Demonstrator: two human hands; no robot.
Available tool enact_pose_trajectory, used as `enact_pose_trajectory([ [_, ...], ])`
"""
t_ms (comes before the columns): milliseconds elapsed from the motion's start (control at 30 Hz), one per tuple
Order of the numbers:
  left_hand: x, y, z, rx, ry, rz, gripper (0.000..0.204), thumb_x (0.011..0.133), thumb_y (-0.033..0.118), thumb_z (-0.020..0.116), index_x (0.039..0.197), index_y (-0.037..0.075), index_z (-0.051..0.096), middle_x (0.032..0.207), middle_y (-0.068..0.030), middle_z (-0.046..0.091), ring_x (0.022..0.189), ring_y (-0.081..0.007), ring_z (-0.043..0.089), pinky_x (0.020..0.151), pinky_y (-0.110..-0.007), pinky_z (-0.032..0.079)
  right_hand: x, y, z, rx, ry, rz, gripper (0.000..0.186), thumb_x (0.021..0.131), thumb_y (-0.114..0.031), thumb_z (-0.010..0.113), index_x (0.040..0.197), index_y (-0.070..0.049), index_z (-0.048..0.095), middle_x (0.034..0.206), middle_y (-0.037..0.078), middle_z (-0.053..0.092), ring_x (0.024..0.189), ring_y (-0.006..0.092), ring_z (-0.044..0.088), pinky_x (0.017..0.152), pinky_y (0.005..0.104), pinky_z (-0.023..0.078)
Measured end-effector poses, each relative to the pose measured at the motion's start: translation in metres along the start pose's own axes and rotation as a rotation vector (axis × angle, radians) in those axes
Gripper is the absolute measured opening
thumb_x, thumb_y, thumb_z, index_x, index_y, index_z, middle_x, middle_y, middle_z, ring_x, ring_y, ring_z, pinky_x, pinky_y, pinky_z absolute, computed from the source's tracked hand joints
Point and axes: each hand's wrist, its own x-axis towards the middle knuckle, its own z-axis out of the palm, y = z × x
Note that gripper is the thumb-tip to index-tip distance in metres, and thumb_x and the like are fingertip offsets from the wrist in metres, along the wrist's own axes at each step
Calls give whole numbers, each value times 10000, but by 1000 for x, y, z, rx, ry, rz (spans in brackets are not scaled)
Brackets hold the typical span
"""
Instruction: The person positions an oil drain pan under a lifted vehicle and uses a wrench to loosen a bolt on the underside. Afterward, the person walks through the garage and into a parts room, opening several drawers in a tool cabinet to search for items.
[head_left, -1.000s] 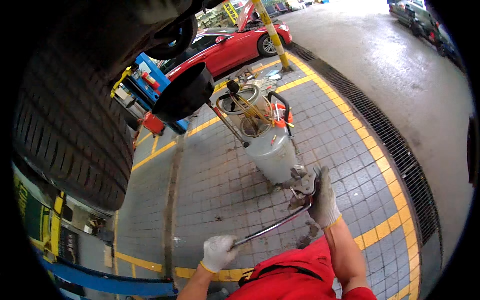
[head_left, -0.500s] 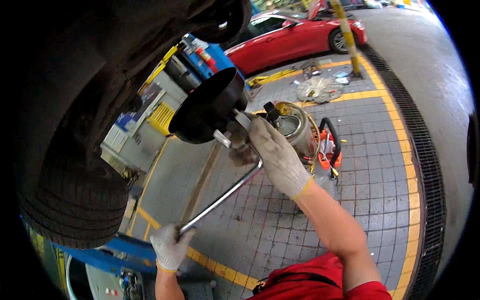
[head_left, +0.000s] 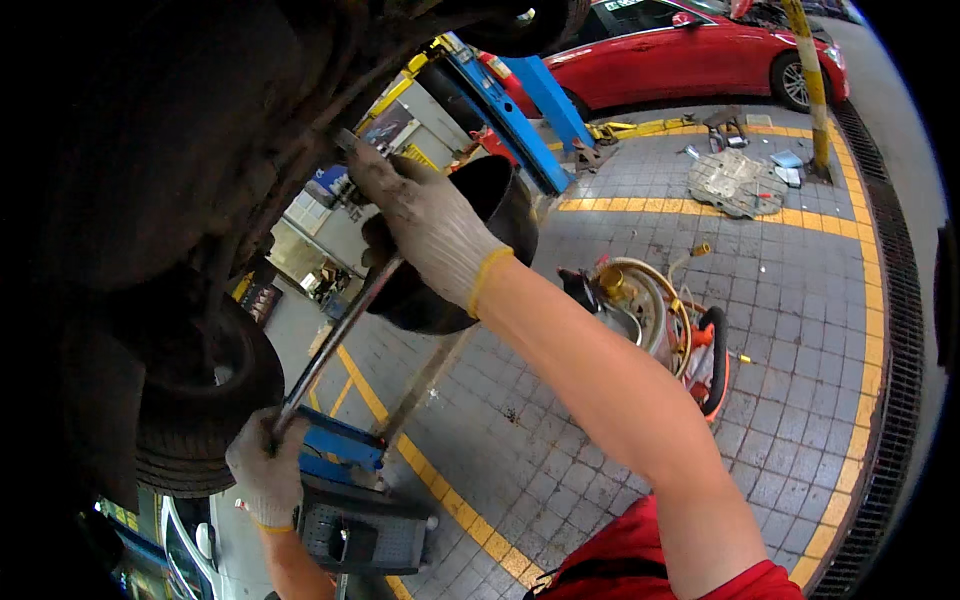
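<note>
A long chrome wrench [head_left: 338, 338] with a bent bar slants up toward the dark underside of a raised car [head_left: 190, 120]. My left hand [head_left: 265, 470], in a pale knitted glove, is closed around its lower end. Up at the head end, my right hand [head_left: 425, 215], gloved the same way, is closed on the tool. A metal tip pokes out past its fingers, close to the underside. Most of the wrench head is hidden by that hand. A black round drain pan [head_left: 515, 215] stands just behind and below my right hand.
A tyre [head_left: 210, 400] hangs at the left. Beyond the pan stands a tank with coiled hoses [head_left: 650, 310]. A blue lift post [head_left: 505, 110], a red car [head_left: 680, 60] and a yellow pole [head_left: 808, 80] are farther off. A grey cart [head_left: 365, 535] sits low near my left arm.
Both hands have moved left with the wrench, and my right hand has risen from in front of the pan to the car's underside. The view has shifted too.
</note>
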Motion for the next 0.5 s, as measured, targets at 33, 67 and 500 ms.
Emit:
enact_pose_trajectory([
  [33,7,18,1,33,30,-16,220,897,110,779,1043,-45,722,792,-54,637,755,-96,558,711,-279,481,17,2,-3,48,-3,66,297,1134,-95,454,1382,43,540,1120,89,687,754,136,692,683,330,625],
  [67,13,34,3,67,54,-33,226,901,115,773,1054,-44,724,797,-65,645,763,-105,567,727,-287,490,30,5,-8,39,11,102,308,1129,-122,490,1380,46,548,1082,87,684,735,130,671,669,322,610],
  [500,41,149,-6,543,321,93,307,929,224,797,1139,9,731,991,-196,764,855,-335,739,799,-398,562,146,27,-29,901,68,577,717,1026,-511,670,1438,70,583,1389,222,677,1234,317,654,1066,369,504],
])
